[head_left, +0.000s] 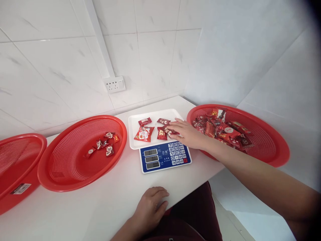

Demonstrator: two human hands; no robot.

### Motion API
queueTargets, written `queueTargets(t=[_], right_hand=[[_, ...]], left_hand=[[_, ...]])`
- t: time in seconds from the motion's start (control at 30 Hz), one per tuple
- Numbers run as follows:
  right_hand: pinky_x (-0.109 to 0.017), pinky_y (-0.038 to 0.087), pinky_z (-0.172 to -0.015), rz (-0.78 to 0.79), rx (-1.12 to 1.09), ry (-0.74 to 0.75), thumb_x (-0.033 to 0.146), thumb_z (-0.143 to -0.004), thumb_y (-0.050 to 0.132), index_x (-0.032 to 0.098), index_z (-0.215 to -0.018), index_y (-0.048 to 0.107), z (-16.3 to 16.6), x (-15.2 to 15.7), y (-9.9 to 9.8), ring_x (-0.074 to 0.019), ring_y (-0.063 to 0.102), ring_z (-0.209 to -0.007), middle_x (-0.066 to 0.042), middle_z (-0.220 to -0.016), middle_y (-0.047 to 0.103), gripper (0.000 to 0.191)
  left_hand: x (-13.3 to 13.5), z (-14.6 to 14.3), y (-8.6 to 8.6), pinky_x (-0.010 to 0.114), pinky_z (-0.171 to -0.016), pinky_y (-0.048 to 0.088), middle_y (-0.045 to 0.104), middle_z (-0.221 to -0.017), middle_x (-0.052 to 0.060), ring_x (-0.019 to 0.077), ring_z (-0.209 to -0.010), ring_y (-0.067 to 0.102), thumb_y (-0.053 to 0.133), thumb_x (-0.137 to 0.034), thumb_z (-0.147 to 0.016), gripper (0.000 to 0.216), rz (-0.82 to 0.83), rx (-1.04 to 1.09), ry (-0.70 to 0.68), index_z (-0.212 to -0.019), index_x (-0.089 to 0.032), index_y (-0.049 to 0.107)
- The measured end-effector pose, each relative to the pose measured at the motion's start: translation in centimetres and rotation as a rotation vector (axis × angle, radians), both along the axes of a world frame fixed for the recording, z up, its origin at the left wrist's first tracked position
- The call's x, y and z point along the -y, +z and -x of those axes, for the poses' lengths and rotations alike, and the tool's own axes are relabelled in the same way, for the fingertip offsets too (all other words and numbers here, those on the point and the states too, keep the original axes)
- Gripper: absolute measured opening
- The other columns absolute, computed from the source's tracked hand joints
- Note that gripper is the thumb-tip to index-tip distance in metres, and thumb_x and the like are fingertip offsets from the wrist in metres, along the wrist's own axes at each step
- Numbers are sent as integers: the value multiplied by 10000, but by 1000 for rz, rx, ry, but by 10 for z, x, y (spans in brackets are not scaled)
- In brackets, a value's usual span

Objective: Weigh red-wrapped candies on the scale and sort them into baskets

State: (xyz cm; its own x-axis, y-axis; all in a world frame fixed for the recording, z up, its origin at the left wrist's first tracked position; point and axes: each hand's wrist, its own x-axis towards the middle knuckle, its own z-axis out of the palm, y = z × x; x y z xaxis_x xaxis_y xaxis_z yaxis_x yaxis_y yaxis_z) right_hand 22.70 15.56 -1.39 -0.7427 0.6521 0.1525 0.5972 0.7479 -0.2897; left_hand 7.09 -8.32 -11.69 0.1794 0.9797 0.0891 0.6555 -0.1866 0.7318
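Note:
My right hand (187, 133) reaches over the white tray (132, 142) of a blue electronic scale (165, 156). Its fingers are stretched flat and rest on a red candy packet (163, 133) at the tray's right side. Several more red packets (144, 134) lie on the tray. My left hand (150, 209) rests at the table's near edge with its fingers curled under, and nothing shows in it.
A red mesh basket (265, 147) on the right holds a heap of red packets. Another red basket (75, 174) left of the scale holds several small packets (105, 144). A third red basket (15, 167) sits at the far left. A wall socket (114, 84) is on the tiled wall.

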Motion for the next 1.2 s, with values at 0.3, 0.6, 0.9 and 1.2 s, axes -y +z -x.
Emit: queueTargets(t=[0.3,0.6,0.9,1.2], right_hand=[[-528,257,-1062,-26,-42,-74,388,-865,436,250,-1242,531,-26,-6,1,-297,242,-1333,-22,-1340,479,413],[-526,281,-1050,-46,1,-67,386,-866,416,245,-1268,504,-29,-7,-3,-298,267,-1323,-27,-1349,469,435],[-506,268,-1061,-13,53,-79,360,-868,413,214,-1300,473,-27,-3,0,-280,241,-1336,-35,-1370,444,459],[-477,251,-1072,-57,78,-100,336,-855,463,182,-1271,508,-17,-10,3,-299,235,-1334,-48,-1360,456,446]], left_hand=[[0,1,-2,320,-912,479,644,-1096,47,182,-1007,588,532,-171,-811,270,12,-6,-1,-1061,-234,612],[0,1,-2,316,-909,479,646,-1089,45,179,-1003,589,531,-164,-811,272,7,-6,-2,-1061,-232,613],[0,-1,0,322,-902,485,650,-1081,54,184,-996,594,531,-155,-804,270,13,-8,5,-1051,-221,621],[0,-1,-3,315,-879,504,661,-1060,57,186,-975,609,535,-150,-801,257,-19,-15,14,-1032,-220,625]])
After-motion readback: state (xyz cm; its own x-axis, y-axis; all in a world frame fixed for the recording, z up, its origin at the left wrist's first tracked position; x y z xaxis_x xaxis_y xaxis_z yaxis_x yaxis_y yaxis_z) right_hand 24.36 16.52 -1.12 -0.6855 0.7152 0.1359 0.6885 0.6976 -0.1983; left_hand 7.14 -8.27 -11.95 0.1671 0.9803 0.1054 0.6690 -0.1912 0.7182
